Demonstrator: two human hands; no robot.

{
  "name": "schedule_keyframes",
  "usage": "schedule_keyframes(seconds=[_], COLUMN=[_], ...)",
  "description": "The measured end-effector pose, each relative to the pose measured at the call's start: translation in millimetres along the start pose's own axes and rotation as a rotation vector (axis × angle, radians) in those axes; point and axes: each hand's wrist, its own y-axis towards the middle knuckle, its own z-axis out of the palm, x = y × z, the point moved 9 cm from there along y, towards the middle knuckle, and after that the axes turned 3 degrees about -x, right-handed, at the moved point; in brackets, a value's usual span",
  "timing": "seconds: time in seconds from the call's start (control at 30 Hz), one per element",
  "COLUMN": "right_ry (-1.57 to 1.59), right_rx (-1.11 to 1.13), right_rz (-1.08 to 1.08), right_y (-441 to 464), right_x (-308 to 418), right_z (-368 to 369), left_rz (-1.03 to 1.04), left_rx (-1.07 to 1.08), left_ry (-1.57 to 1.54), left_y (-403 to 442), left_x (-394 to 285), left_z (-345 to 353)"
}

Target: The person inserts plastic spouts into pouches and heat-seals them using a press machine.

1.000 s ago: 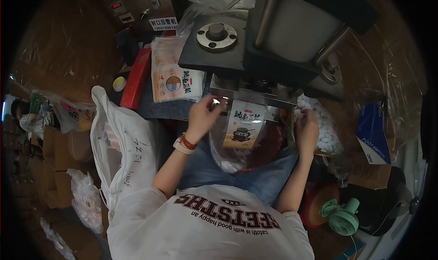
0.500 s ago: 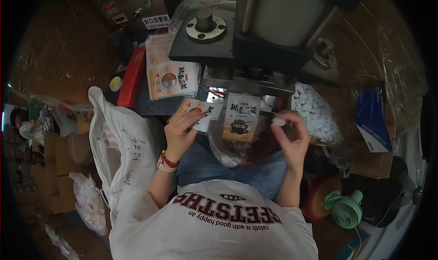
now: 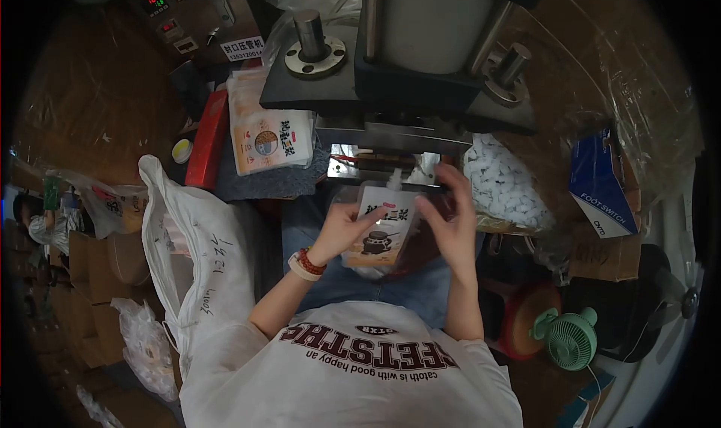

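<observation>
My left hand [image 3: 344,231] is closed on a printed spout pouch [image 3: 381,236], its thumb lying across the front. A white spout [image 3: 395,178] stands up from the pouch's top edge, just in front of the press's metal jaws [image 3: 383,165]. At the pouch's right edge is my right hand [image 3: 453,221], with thumb and fingers apart. Its thumb tip is close to the pouch; whether it touches I cannot tell. Below the pouch, a clear plastic bag or tub on my lap is mostly hidden.
Overhead stands the press [image 3: 420,75]. A stack of flat pouches [image 3: 270,139] lies left beside a red bar [image 3: 206,142]. Many small white pieces [image 3: 507,184] lie right, near a blue foot-switch box [image 3: 604,184] and a green fan [image 3: 569,339]. A white sack [image 3: 199,255] stands left.
The pouch at the press jaws is gone from there, and the small white piece is gone from my right hand. My left hand moved right and now holds a pouch with a spout.
</observation>
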Motion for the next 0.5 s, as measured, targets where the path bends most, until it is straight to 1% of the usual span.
schedule_keyframes(seconds=[0.03,0.07,0.1,0.13,0.17,0.2,0.23,0.27,0.3,0.37,0.43,0.5], right_ry=[-0.077,-0.238,-0.397,-0.614,-0.829,-1.006,-0.997,-0.961,-0.911,-0.942,-0.797,-0.884], right_rx=[-0.044,-0.063,-0.084,-0.135,-0.185,-0.204,-0.197,-0.168,-0.133,-0.078,-0.081,-0.127], right_rz=[-0.056,-0.059,-0.062,-0.113,-0.165,-0.206,-0.214,-0.048,0.103,0.079,0.141,-0.128], right_y=[6,12,18,23,26,28,28,28,32,32,36,36], right_x=[1,-1,-3,-2,-2,-20,-39,-69,-91,-85,-93,-79], right_z=[-15,-31,-44,-52,-57,-61,-64,-71,-73,-68,-73,-75], left_rz=[0.014,0.017,-0.012,-0.039,-0.022,-0.019,-0.012,0.002,-0.124,-0.061,-0.181,0.096], left_rx=[-0.023,-0.029,-0.057,-0.086,-0.052,-0.064,-0.019,0.022,-0.008,-0.039,-0.032,-0.04], left_ry=[-0.14,-0.141,-0.287,-0.433,-0.515,-0.516,-0.628,-0.737,-0.661,-0.687,-0.326,-0.017], left_y=[8,15,22,29,38,42,45,49,52,51,56,64], left_x=[0,-2,-4,-5,-3,0,-1,-2,15,11,30,15], left_z=[1,2,1,-2,-2,-3,2,4,5,6,-3,-24])
